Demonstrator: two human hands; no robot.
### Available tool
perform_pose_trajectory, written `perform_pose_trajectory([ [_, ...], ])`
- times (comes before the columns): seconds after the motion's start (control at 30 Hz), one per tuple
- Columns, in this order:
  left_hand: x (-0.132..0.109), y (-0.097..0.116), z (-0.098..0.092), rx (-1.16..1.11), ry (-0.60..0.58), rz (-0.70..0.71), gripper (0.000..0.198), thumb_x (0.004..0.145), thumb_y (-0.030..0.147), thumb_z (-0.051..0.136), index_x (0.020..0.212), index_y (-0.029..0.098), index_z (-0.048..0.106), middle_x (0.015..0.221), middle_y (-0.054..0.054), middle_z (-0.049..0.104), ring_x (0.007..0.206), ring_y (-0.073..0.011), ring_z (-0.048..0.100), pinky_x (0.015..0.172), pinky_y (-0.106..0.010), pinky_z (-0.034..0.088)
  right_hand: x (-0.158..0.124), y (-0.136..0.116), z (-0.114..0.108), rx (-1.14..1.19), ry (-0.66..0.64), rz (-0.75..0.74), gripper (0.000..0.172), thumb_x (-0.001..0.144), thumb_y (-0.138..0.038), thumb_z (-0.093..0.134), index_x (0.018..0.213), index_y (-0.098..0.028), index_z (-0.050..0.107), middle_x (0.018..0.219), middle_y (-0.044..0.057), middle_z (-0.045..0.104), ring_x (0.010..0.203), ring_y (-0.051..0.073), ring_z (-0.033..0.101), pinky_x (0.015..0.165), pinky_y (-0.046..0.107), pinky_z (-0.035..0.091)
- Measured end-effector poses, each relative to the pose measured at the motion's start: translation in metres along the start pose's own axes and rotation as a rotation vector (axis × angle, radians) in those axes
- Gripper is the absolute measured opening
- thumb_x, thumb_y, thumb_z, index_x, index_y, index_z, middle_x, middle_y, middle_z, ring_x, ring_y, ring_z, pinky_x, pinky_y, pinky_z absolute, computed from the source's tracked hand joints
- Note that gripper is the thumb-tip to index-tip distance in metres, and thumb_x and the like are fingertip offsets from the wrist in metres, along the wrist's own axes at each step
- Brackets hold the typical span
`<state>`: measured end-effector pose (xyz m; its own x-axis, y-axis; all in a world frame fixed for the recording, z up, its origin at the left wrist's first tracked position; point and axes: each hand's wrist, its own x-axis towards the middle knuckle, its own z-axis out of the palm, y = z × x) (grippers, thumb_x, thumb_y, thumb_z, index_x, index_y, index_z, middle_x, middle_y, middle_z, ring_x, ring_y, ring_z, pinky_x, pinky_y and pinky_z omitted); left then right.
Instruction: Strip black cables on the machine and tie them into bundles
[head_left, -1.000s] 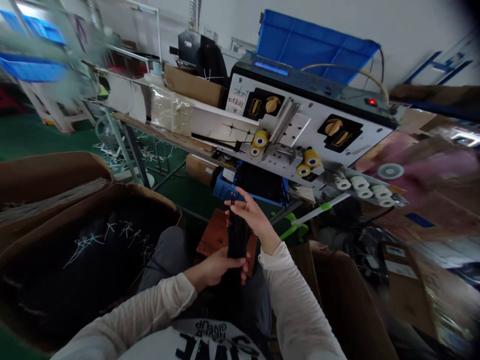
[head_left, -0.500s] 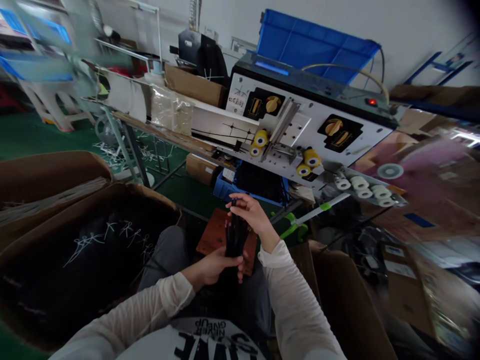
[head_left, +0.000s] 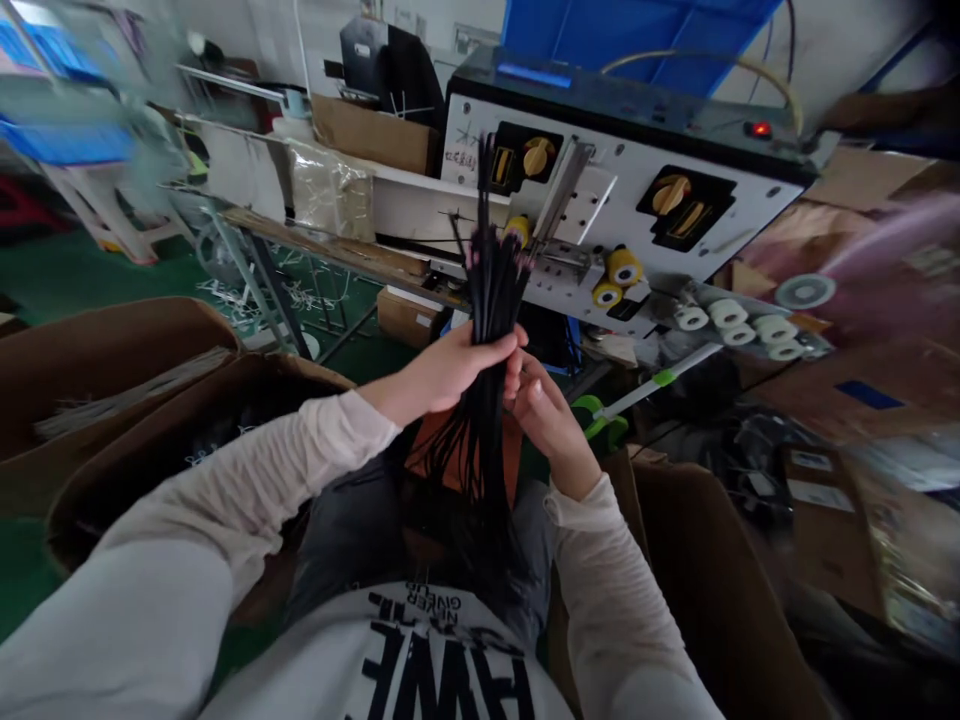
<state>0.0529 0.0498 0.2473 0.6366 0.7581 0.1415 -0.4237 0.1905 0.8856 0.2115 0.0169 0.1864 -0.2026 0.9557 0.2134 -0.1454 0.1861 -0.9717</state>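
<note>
A bundle of thin black wires (head_left: 491,300) with pinkish tips stands upright in front of me, its lower ends fanning out over my lap. My left hand (head_left: 450,365) is closed around the middle of it, thumb across the front. Just below and to the right, my right hand (head_left: 551,415) has its fingers curled against the bundle's right side, close to the left fingertips. Some of the right fingers are hidden behind the wires. Beneath the bundle shows a reddish-brown stool top (head_left: 514,450) between my knees.
Ahead stands a machine (head_left: 630,190) with yellow rollers and dials. An open cardboard box (head_left: 97,490) is at my left, another cardboard box (head_left: 720,560) at my right. White rolls (head_left: 727,312) sit on a rack by the machine, above a green-footed stand (head_left: 600,415).
The bundle has been raised from low over the stool to in front of the machine. Both hands moved up with it, and the right hand went from the wire tips to the bundle's side.
</note>
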Motion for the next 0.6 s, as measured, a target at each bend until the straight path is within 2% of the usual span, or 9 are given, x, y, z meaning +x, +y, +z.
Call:
perform_pose_trajectory([
  [0.1, 0.015, 0.034, 0.024, 0.127, 0.034, 0.081, 0.008, 0.084, 0.021, 0.055, 0.088, 0.014, 0.053, 0.065, 0.003, 0.055, 0.055, -0.009, 0.055, 0.058, -0.025, 0.049, 0.003, -0.009, 0.011, -0.018, -0.015, -0.082, 0.066, 0.069, -0.064, 0.063, 0.124, -0.03, 0.049, 0.114, 0.004, 0.06, 0.112, 0.025, 0.054, 0.086, 0.038, 0.05],
  [0.23, 0.032, 0.061, 0.043, 0.312, 0.134, 0.171, 0.006, 0.087, 0.019, 0.05, 0.086, 0.014, 0.053, 0.061, 0.004, 0.053, 0.053, -0.0062, 0.055, 0.059, -0.021, 0.045, 0.019, -0.018, 0.03, -0.063, 0.021, -0.18, 0.06, 0.066, -0.059, 0.068, 0.115, -0.026, 0.054, 0.108, 0.003, 0.063, 0.109, 0.025, 0.056, 0.09, 0.041, 0.048],
  [0.4, 0.052, 0.077, 0.04, 0.514, 0.154, 0.332, 0.007, 0.09, 0.017, 0.042, 0.086, 0.015, 0.049, 0.061, 0.004, 0.051, 0.05, -0.0065, 0.053, 0.054, -0.02, 0.04, 0.049, -0.013, 0.05, -0.104, 0.071, -0.268, 0.045, 0.065, -0.046, 0.074, 0.099, -0.022, 0.058, 0.096, 0.003, 0.066, 0.096, 0.022, 0.061, 0.09, 0.041, 0.047],
  [0.5, 0.062, 0.083, 0.037, 0.611, 0.208, 0.409, 0.008, 0.09, 0.015, 0.039, 0.088, 0.016, 0.046, 0.06, 0.004, 0.049, 0.049, -0.0072, 0.052, 0.052, -0.02, 0.036, 0.066, -0.001, 0.056, -0.116, 0.123, -0.313, 0.048, 0.061, -0.042, 0.078, 0.098, -0.021, 0.056, 0.096, 0.003, 0.066, 0.098, 0.022, 0.06, 0.091, 0.039, 0.047],
  [0.6, 0.072, 0.086, 0.037, 0.657, 0.307, 0.418, 0.009, 0.091, 0.014, 0.037, 0.089, 0.017, 0.045, 0.06, 0.004, 0.049, 0.048, -0.0067, 0.05, 0.052, -0.02, 0.034, 0.075, 0.017, 0.062, -0.102, 0.187, -0.318, 0.053, 0.059, -0.042, 0.078, 0.102, -0.021, 0.054, 0.097, 0.003, 0.065, 0.101, 0.021, 0.059, 0.092, 0.038, 0.046],
])
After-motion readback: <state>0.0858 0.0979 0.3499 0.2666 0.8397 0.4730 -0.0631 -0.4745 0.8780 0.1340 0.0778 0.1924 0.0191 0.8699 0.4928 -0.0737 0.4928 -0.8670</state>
